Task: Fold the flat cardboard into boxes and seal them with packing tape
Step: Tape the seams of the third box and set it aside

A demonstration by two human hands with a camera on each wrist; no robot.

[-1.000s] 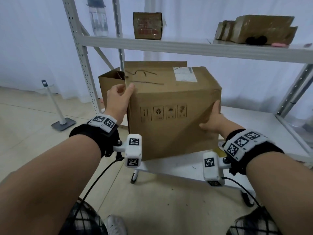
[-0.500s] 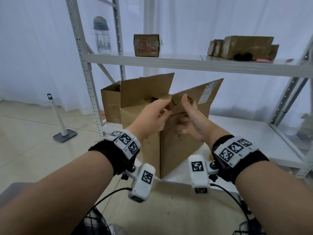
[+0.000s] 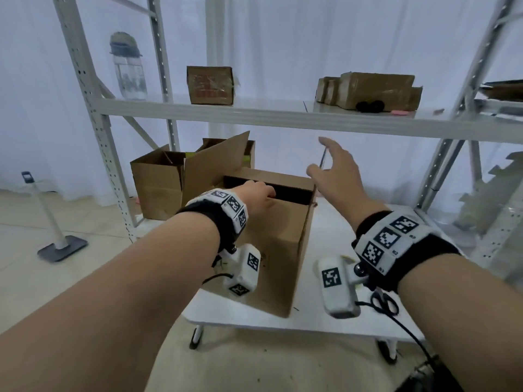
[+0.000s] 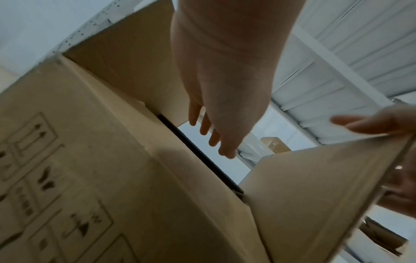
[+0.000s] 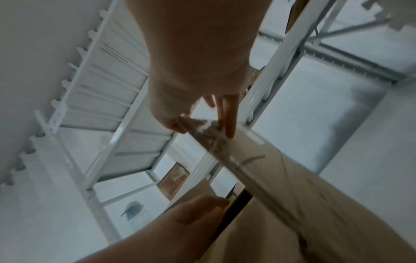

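A: Where's the box (image 3: 271, 236)?

B: Standing on the white surface (image 3: 319, 315) at the near edge, top partly shut, with a dark slot left open. One flap (image 3: 215, 162) stands up at the left.

A: And the hands?

B: The left hand (image 3: 254, 198) lies on the near flap with straight fingers (image 4: 204, 126) reaching to the slot. The right hand (image 3: 336, 176) has its fingers (image 5: 227, 121) spread wide against the edge of the right flap (image 4: 315, 186), thumb on the other side.

A: How should they close it?

B: I'd keep the near flap pressed flat, swing the right one down square so the edges meet, then tape. No tape roll is visible. Behind, other boxes (image 3: 158, 188) sit under the shelf (image 3: 254, 117).
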